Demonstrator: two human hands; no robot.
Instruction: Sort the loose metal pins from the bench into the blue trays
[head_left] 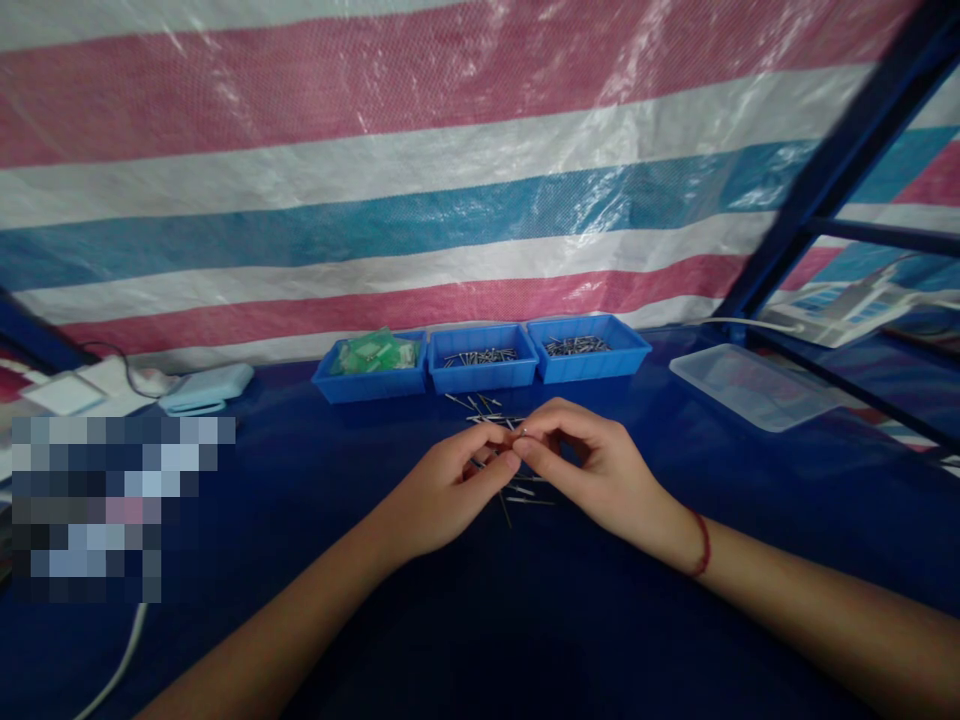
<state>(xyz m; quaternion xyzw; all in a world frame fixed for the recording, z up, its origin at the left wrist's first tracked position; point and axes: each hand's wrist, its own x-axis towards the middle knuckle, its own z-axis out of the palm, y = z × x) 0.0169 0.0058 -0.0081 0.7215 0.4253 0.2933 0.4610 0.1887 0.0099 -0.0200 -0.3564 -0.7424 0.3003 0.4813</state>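
Observation:
My left hand (454, 487) and my right hand (592, 455) meet at the fingertips above the blue table, thumbs against index fingers. Between them shows a tiny metallic bit of a blind rivet (524, 432), mostly covered by the fingers. Both hands are closed in a pinch on it. Under and around the fingers lies a loose scatter of blind rivets (531, 500), slim metal pins with thicker ends. Some of these are hidden behind my hands.
Behind the hands stand three blue bins: the left bin (367, 386) holds green-and-clear packets, the middle bin (484, 376) and right bin (600, 366) hold rivets. A translucent plastic lid (750, 387) lies at right. At left are a light-blue case (206, 388) and a white cable (127, 660).

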